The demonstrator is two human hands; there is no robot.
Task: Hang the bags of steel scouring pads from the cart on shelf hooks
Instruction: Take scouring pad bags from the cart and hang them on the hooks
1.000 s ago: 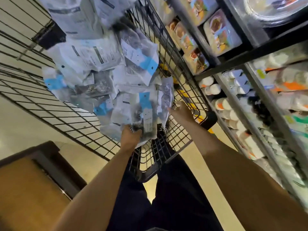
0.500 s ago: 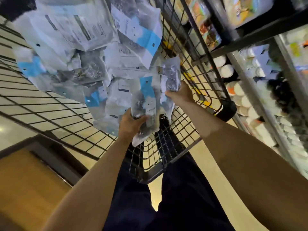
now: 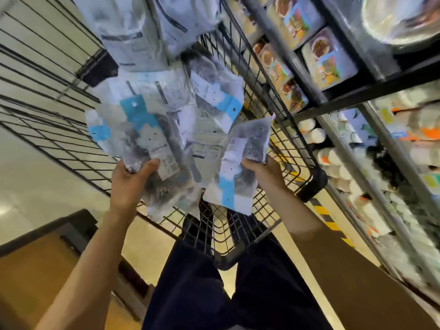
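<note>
Standing by the black wire cart [image 3: 238, 260], I see it heaped with bags of steel scouring pads [image 3: 181, 108], clear plastic with dark wool inside and white cards crossed by a pale blue band. I count three blue bands in the heap. Two larger white packs [image 3: 133, 32] lie above them. There is print on all of them, but it is too blurred to read.

The person's left hand [image 3: 132, 184] grips a clear bag [image 3: 154, 184] at the near edge of the heap. The thumb presses across its front and the other fingers curl behind it, mostly hidden. I cannot tell whether it holds one bag or more. A white label on that bag shows lines of print, none legible.

The right hand [image 3: 266, 172] holds a blue-banded bag [image 3: 235, 177] raised clear of the heap over the cart's near corner. It pinches it at the side, thumb on the near face and fingers out of sight behind. This bag carries a white barcode sticker [image 3: 235, 145] whose digits are unreadable, and one blue band near its lower end.

To the right stands a black shelf unit [image 3: 357, 91]. Its upper tier holds flat packs with food pictures [image 3: 329, 60]; I make out about six of them. Below are rows of white bottles with orange marks [image 3: 331, 160], too smeared to count. A yellow-and-black striped strip [image 3: 326, 215] runs along the floor by the shelf base. Dark trousers [image 3: 190, 294] show beneath the cart.
</note>
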